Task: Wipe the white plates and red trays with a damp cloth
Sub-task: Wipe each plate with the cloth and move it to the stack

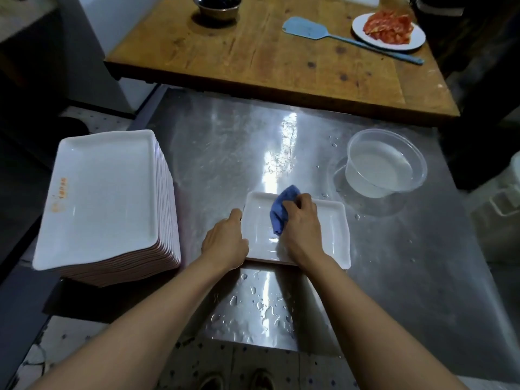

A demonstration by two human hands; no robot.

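Note:
A white rectangular plate (334,232) lies flat on the wet steel table (225,153) in front of me. My right hand (302,229) grips a crumpled blue cloth (281,209) and presses it onto the inside of the plate. My left hand (225,240) holds the plate's left edge, fingers curled over the rim. To the left stands a tall stack of white rectangular plates (107,198) with pinkish undersides; the top one carries an orange mark.
A clear plastic bowl of water (385,164) stands right of the plate. Water drops lie on the table's near edge. Behind is a wooden table (267,57) with a blue spatula (306,29), a round plate of red food (389,30) and a metal bowl (216,7).

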